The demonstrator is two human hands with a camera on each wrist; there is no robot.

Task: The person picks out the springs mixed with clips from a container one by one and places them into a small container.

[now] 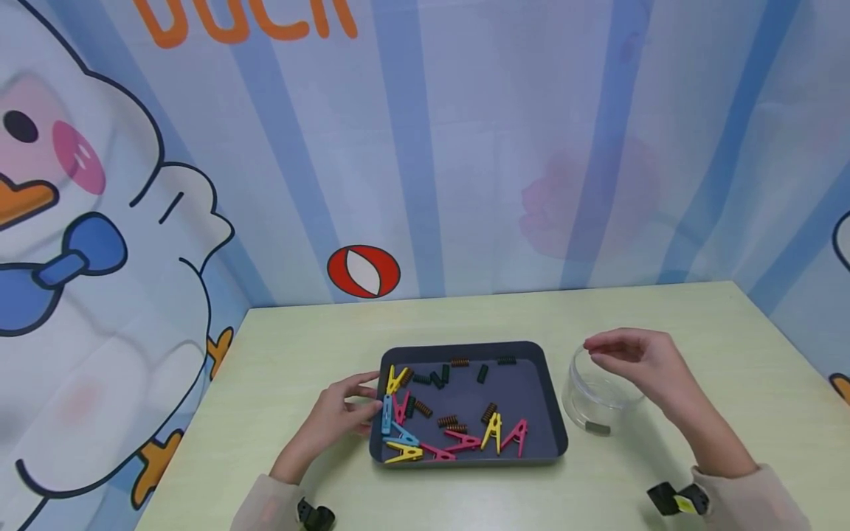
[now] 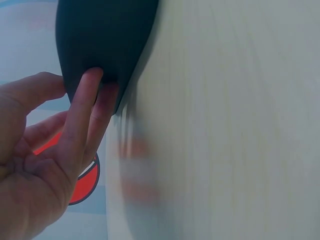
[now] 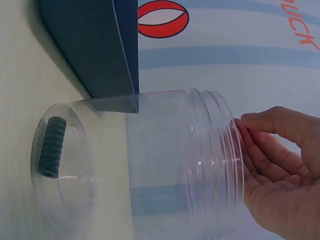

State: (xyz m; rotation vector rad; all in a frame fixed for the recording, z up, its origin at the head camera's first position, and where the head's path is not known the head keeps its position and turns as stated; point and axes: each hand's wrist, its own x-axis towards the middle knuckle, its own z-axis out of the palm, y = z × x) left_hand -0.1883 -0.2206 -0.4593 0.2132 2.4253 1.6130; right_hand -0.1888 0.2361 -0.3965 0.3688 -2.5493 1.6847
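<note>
My left hand [image 1: 339, 411] grips the left side of a dark grey tray [image 1: 556, 413], thumb at the rim and fingers along the outer wall [image 2: 105, 40]. Dark green and copper-brown springs [image 1: 448, 421] lie scattered in it, with yellow, blue and pink clothespins [image 1: 492, 433] along its left and front. To its right stands a clear jar [image 1: 576, 391], upright and lidless. One dark green spring [image 3: 52, 147] lies at its bottom. Over the jar's mouth is my right hand [image 1: 631, 358], fingers loosely bent, thumb and fingertips close together at the rim, nothing visible between them.
The pale wooden table [image 1: 305, 332] ends at the back against a blue striped cloth backdrop [image 1: 465, 184] with cartoon prints. The jar stands close to the tray's right side.
</note>
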